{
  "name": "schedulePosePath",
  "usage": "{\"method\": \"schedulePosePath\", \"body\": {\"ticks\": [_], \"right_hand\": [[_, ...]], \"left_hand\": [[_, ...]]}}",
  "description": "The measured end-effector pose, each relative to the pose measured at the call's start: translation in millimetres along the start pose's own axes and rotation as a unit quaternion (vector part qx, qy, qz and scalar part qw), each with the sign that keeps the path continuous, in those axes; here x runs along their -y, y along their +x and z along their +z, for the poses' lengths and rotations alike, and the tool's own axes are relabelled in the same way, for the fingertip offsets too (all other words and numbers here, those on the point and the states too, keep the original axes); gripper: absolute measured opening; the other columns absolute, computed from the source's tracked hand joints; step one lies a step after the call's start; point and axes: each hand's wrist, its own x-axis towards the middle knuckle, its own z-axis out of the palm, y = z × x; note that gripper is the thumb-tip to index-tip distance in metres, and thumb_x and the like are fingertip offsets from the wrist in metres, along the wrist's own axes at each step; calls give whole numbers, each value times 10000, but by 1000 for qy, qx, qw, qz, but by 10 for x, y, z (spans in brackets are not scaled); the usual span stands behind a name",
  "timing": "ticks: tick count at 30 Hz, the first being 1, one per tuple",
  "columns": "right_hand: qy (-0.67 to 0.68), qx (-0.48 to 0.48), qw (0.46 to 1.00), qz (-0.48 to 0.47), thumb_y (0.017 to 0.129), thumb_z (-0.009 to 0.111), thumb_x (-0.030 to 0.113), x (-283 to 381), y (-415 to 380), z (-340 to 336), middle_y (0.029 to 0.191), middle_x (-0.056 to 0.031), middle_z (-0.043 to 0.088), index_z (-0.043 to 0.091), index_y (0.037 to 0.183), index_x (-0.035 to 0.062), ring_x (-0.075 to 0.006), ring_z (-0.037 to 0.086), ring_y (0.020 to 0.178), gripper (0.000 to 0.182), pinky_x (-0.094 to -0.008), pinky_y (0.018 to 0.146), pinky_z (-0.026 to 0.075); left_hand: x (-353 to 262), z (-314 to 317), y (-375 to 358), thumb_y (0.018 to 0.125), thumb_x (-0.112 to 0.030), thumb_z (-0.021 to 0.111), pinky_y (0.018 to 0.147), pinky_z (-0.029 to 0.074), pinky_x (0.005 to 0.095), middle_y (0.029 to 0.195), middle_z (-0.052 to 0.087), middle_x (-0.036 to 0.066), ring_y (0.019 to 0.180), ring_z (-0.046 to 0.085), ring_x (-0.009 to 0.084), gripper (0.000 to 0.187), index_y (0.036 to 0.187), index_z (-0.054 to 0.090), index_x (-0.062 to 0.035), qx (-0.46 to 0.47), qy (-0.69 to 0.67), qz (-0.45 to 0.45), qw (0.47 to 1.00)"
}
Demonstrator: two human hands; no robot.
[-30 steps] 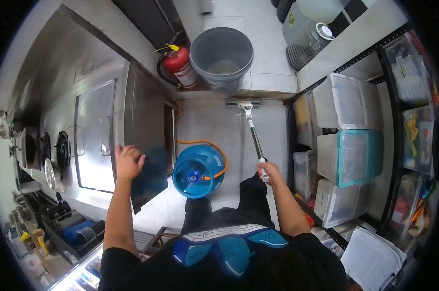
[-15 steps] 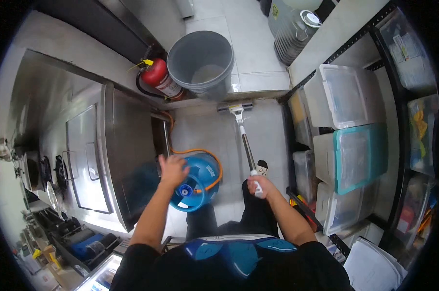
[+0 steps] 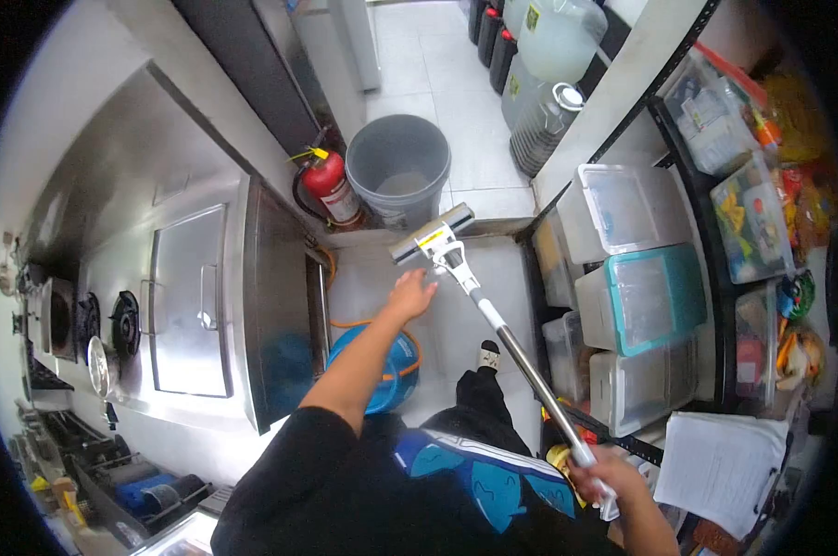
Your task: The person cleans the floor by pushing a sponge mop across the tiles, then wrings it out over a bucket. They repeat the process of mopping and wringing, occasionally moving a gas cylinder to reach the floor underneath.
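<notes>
A mop with a white head (image 3: 434, 237) and a long metal pole is raised off the floor, tilted up in front of the body. My right hand (image 3: 608, 474) is wrapped round the white grip at the near end of the pole, low on the right. My left hand (image 3: 411, 295) reaches forward just below the mop head, fingers apart; whether a fingertip touches the head is unclear. Under my left forearm stands a blue gas cylinder (image 3: 402, 357) with an orange hose, its top partly hidden by the arm.
A grey bucket (image 3: 397, 215) and a red fire extinguisher (image 3: 333, 190) stand by the floor step. Left is a steel counter (image 3: 280, 278) with burners. Shelves on the right hold plastic boxes (image 3: 655, 296) and papers (image 3: 721, 471). Large jugs (image 3: 548, 120) stand farther back.
The mop head has risen off the floor, and my right hand has drawn the grip back to the right. My left hand has moved from above the cylinder forward to the mop head. The view has shifted.
</notes>
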Motion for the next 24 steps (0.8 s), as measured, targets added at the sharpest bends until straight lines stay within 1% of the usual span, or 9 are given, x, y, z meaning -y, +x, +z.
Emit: {"method": "schedulePosePath", "body": {"ticks": [4,7,9,10,14,18,21,23,24], "right_hand": [[16,-85,996,38,687,618,24,-375,-1064,695,559,-31,464,464,900,20,-113,450,377,263,-257,337,356],[-169,-148,974,-5,707,511,-11,-678,-1302,836,822,-64,556,376,1281,62,-111,506,524,594,-217,450,415],[-205,-219,953,-49,706,586,12,-629,-1067,1125,694,-49,530,443,1087,27,-109,500,477,407,-235,407,399],[-223,-253,939,-65,706,624,23,-589,-913,1229,630,-42,517,476,990,9,-109,498,454,320,-244,386,391],[-420,-251,820,-297,743,617,66,-651,-116,963,809,-62,574,481,1040,54,-113,533,692,327,-256,571,434],[-226,-226,912,-258,769,596,144,-961,936,72,855,-82,586,493,1039,58,-143,536,769,302,-296,671,446],[-362,-268,861,-236,752,617,241,-899,1319,-60,863,-161,601,485,1045,64,-254,582,802,367,-343,704,449],[-513,-326,762,-224,723,641,291,-607,1092,514,865,-223,599,479,1040,67,-355,590,848,421,-378,725,444],[-506,-331,766,-220,714,653,315,-602,1125,527,846,-198,598,491,1021,69,-312,585,821,425,-366,712,440]], "left_hand": [[-322,-316,384,831,-375,493,805,414,434,964,579,199,918,534,367,431,1045,525,-2,-119,-106,55,986],[-927,-1140,450,881,-369,393,729,425,401,831,587,228,838,570,334,428,906,577,16,-95,-213,68,970],[-1134,-1622,694,824,-452,481,689,437,378,773,615,175,768,598,292,451,884,603,-21,-124,-186,78,972],[-1117,-1699,829,777,-507,523,701,441,377,762,629,151,748,608,276,495,860,623,-29,-106,-314,41,942],[-1065,-2120,733,695,-466,580,693,446,395,784,628,173,758,603,316,435,735,639,-36,-176,-189,-41,965],[-939,-2184,481,642,-366,581,672,453,404,752,617,189,730,589,353,335,691,633,-39,-260,-167,-50,950],[-837,-2104,276,669,-326,552,662,449,410,740,609,196,716,588,354,306,714,633,-35,-269,-165,-27,949],[-795,-1932,157,702,-328,537,659,445,413,732,605,200,713,587,356,315,719,630,-27,-267,-170,-18,948],[-776,-1828,92,722,-329,526,658,444,414,727,602,203,713,586,360,324,720,627,-21,-260,-175,-16,949]]}}
